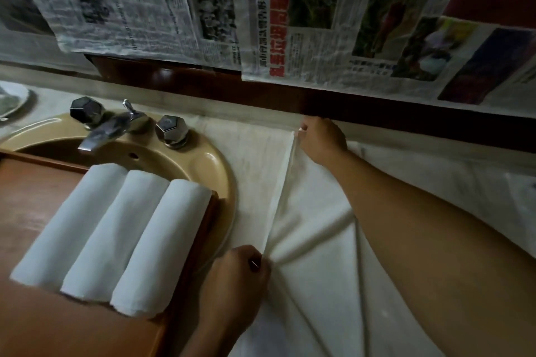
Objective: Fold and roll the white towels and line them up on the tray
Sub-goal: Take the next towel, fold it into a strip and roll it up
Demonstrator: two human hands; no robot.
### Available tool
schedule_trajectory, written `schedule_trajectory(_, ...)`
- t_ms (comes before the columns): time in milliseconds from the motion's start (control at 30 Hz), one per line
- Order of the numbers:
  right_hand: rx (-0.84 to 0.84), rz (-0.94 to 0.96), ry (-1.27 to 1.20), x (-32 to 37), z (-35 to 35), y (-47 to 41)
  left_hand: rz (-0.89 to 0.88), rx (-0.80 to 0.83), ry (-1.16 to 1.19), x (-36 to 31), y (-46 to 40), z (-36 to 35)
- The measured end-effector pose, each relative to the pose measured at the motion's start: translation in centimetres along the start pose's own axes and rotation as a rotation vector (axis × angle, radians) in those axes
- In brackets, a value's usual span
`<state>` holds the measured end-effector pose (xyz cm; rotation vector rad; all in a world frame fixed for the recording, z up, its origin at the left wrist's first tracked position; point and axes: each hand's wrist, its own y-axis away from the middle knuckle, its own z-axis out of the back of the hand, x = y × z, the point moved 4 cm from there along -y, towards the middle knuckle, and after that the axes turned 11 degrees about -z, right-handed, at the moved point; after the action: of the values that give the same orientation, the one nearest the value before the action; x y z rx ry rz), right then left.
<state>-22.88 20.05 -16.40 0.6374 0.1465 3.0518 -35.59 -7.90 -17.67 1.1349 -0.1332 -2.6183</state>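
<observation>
Left hand fingers curled, pinching the near end of a raised fold in the unrolled white cloth towel; right hand fingers pinch the far end of the same fold, close to the dark wooden back ledge. Fold runs taut in a straight line between the two pinches; creases fan out to the right of the left-hand fingers, under the right forearm. Towel lies spread on the pale countertop. Left of both hands: three rolled white towels side by side, touching, on the brown wooden tray, which sits over the tan oval sink. Chrome faucet with two faceted knobs beyond the tray. Newspaper sheets cover the wall above the right hand.
</observation>
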Motion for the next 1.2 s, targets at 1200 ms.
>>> schedule_trajectory(1200,0.302,-0.295,-0.575,-0.4,-3.0,-2.4,-0.007,-0.01,0.096,3.2,-2.4,-0.8)
